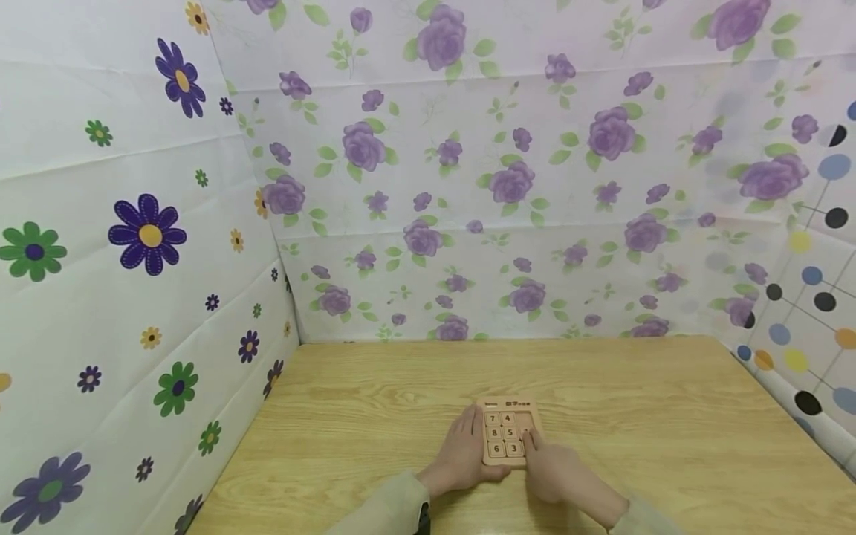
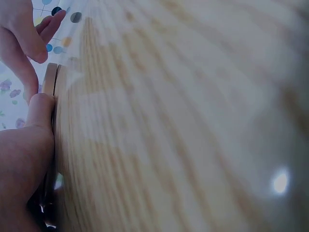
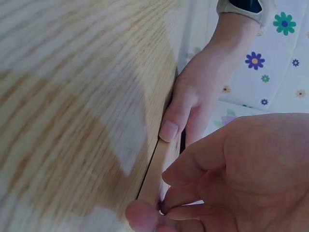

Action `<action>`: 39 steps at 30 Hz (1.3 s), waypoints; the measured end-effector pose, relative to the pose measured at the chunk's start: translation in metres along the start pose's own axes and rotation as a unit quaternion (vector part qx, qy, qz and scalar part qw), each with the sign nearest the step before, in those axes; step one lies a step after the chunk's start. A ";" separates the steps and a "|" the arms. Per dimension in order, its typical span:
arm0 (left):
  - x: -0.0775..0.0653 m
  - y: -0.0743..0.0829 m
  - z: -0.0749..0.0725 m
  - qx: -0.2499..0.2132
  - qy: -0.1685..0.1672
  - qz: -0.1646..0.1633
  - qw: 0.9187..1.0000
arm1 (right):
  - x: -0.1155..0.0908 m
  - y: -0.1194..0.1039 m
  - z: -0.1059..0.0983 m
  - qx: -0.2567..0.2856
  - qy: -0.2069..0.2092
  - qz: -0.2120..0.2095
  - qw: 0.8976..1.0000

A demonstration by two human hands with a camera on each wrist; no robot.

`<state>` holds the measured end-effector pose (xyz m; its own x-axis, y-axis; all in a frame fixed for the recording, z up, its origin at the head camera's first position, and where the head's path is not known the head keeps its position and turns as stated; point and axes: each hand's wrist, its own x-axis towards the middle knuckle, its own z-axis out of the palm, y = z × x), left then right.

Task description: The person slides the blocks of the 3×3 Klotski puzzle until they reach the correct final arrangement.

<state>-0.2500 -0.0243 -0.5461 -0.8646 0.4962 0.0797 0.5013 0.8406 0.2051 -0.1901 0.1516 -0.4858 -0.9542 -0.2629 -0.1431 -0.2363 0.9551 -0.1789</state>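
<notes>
A wooden number slide puzzle (image 1: pixel 495 406) lies flat on the table, its tiles showing 7, 4, 8, 5, 6 and 3. The recess at its top right corner holds no tile. My left hand (image 1: pixel 461 455) holds the frame, fingers along the left side and thumb at the near edge. My right hand (image 1: pixel 553 469) touches the right column with an extended fingertip, covering the tiles there. In the left wrist view, the left thumb (image 2: pixel 40 112) presses the puzzle's side. The right wrist view shows the right hand (image 3: pixel 241 164) with its other fingers bent beside the puzzle's edge (image 3: pixel 153 174).
The wood-grain table (image 1: pixel 374 386) extends around the puzzle. A flowered cloth (image 1: pixel 468 260) hangs behind it, another flowered cloth (image 1: pixel 120 312) on the left, and a dotted cloth (image 1: pixel 812 319) on the right. A dark band (image 1: pixel 424 519) sits on the left wrist.
</notes>
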 end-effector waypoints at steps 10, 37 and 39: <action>0.000 0.000 0.000 -0.004 -0.001 -0.004 1.000 | 0.005 0.004 -0.001 0.008 -0.018 0.008 1.000; 0.002 -0.002 0.004 -0.001 0.004 -0.004 1.000 | 0.025 0.011 -0.010 0.020 -0.015 -0.025 0.999; 0.002 -0.003 0.005 -0.003 0.004 -0.004 1.000 | 0.024 0.012 -0.010 0.017 -0.018 -0.025 0.999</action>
<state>-0.2525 -0.0246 -0.5512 -0.8684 0.4885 0.0853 0.4949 0.8430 0.2109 -0.2178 0.1581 -0.4820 -0.9340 -0.3151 -0.1682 -0.2763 0.9358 -0.2189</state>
